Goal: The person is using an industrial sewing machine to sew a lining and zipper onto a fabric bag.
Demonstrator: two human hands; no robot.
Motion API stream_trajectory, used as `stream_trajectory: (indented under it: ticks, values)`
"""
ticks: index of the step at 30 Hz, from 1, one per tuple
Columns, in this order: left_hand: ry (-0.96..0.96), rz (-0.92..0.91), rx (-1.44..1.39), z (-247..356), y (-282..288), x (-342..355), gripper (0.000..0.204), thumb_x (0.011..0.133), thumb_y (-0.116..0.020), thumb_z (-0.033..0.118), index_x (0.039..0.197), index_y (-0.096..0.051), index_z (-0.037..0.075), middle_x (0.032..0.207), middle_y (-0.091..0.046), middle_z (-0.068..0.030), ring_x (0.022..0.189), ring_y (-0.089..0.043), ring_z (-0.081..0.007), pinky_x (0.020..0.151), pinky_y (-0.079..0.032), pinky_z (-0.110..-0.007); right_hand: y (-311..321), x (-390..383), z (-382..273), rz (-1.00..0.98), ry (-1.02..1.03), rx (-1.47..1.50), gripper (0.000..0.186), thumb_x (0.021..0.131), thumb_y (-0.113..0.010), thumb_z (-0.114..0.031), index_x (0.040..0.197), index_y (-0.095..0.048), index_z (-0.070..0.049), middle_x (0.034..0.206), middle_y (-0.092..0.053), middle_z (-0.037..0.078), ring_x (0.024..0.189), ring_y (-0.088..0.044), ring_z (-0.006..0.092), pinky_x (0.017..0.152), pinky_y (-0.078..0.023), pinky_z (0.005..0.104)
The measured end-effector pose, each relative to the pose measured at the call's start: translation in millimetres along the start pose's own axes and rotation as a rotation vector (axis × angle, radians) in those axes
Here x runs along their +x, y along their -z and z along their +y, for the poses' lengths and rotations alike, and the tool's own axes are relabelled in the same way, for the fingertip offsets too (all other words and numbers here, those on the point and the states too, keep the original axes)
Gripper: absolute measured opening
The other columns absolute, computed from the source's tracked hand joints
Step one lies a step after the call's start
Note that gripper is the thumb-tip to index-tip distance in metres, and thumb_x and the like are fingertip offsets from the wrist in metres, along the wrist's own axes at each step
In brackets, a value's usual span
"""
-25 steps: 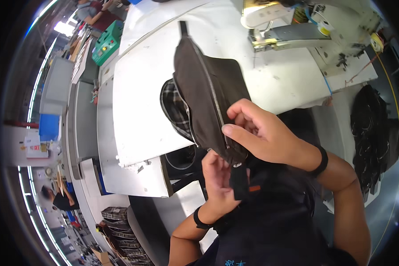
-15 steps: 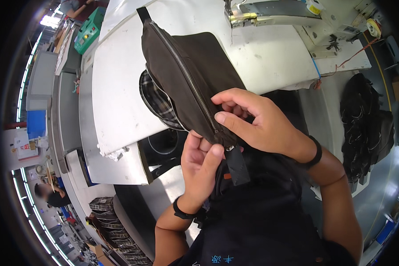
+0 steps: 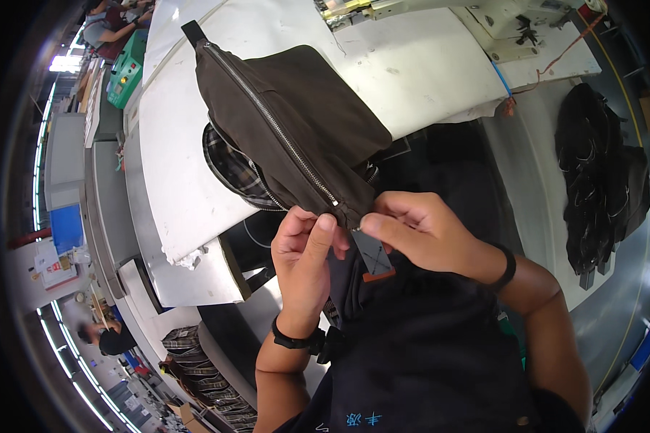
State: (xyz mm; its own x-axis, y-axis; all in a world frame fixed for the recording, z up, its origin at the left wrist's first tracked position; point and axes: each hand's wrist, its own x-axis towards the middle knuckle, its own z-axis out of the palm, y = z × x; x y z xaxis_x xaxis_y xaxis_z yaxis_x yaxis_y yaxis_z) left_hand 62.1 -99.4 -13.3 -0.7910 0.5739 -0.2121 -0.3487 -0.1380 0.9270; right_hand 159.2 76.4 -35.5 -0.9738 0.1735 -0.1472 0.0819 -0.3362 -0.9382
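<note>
A dark brown fabric bag (image 3: 307, 94) lies slantwise across the white table's front edge. Its metal zipper (image 3: 271, 126) runs lengthwise toward me. Plaid lining (image 3: 227, 162) shows through an unzipped opening on the left side. At the bag's near end, my left hand (image 3: 301, 256) is closed, its thumb and fingers pinching the corner left of the zipper's end. My right hand (image 3: 437, 234) pinches the same end from the right, by the base of a dark strap tab (image 3: 372, 252) with an orange-brown tip, which hangs down. What lies under the fingertips is hidden.
The white tabletop (image 3: 173, 144) has a cut-out in front of me. Part of a sewing machine (image 3: 372, 11) shows at the top. Dark bags (image 3: 599, 180) are piled at right, plaid pieces (image 3: 206, 375) stacked lower left. A green box (image 3: 128, 68) and other people are farther left.
My right hand has moved down from beside the zipper to the bag's near end and now pinches there. The strap tab's orange-brown tip has come into sight. The bag appears farther left in view.
</note>
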Motion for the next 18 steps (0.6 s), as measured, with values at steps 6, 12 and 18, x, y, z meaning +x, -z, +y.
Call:
stream_trajectory:
  ticks: [6,12,18]
  values:
    - [0.034,0.015,-0.004,7,2,1,0.015,0.104,-0.067,0.017,0.101,-0.066,0.003,0.08,-0.067,-0.0039,0.069,-0.062,-0.01,0.06,-0.047,-0.024,-19,8,1,-0.033,-0.016,0.067,0.032,0.105,-0.066,-0.026,0.086,-0.067,-0.001,0.066,-0.056,-0.005,0.058,-0.045,-0.0011,0.046,-0.034,0.0207]
    - [0.08,-0.011,0.088,15,6,4,0.019,0.106,-0.064,0.021,0.096,-0.064,0.004,0.076,-0.066,-0.0031,0.062,-0.06,-0.009,0.054,-0.044,-0.023,-24,2,8,0.031,0.016,0.059,0.034,0.106,-0.065,-0.027,0.085,-0.065,0.0,0.064,-0.055,-0.005,0.055,-0.046,-0.0011,0.042,-0.037,0.0206]
    - [0.071,-0.011,0.063,13,-3,11,0.021,0.106,-0.064,0.019,0.092,-0.063,0.004,0.076,-0.067,-0.003,0.06,-0.06,-0.0084,0.052,-0.044,-0.022,-27,3,8,0.097,0.108,0.002,0.034,0.106,-0.065,-0.026,0.085,-0.065,0.0,0.064,-0.053,-0.005,0.056,-0.047,-0.0011,0.042,-0.037,0.0205]
